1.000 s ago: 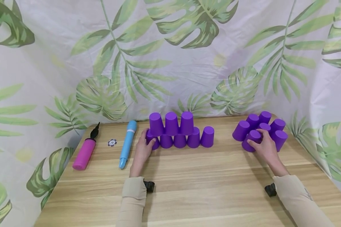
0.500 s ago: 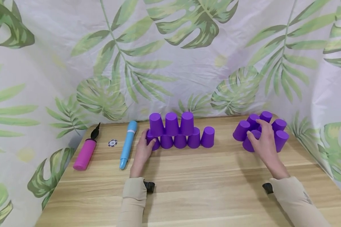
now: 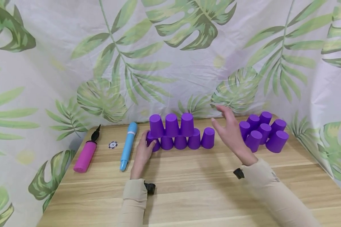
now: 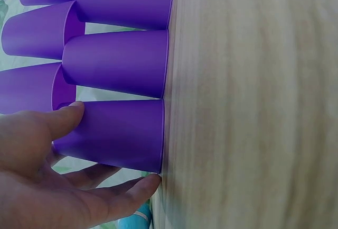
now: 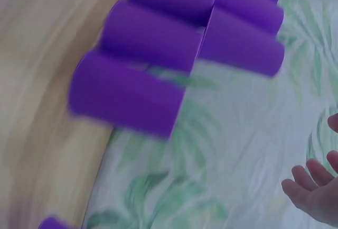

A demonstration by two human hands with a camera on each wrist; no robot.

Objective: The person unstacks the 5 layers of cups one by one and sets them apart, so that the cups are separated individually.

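My left hand (image 3: 143,152) grips the leftmost bottom purple cup (image 4: 119,134) of a stack, thumb on one side and fingers on the other. The cup stands upside down on the table, partly hidden by the hand. Beside it runs a row of upside-down cups, the rightmost cup (image 3: 207,138) a little apart. Three more cups, among them a middle one (image 3: 171,125), form a second layer. My right hand (image 3: 230,132) is raised between this stack and a cluster of cups, fingers spread and holding nothing. The right wrist view catches its fingers (image 5: 303,179) at the edge.
Several upside-down purple cups, such as a front one (image 3: 277,142), stand clustered on the right of the wooden table (image 3: 187,192). To the left lie a pink pump (image 3: 86,156), a poker chip (image 3: 112,144) and a blue tube (image 3: 128,147). Leaf-patterned cloth (image 3: 170,63) hangs behind.
My right hand has left the cup cluster on the right and moved left, toward the stack, with nothing in it. My left hand keeps its grip on the end cup.
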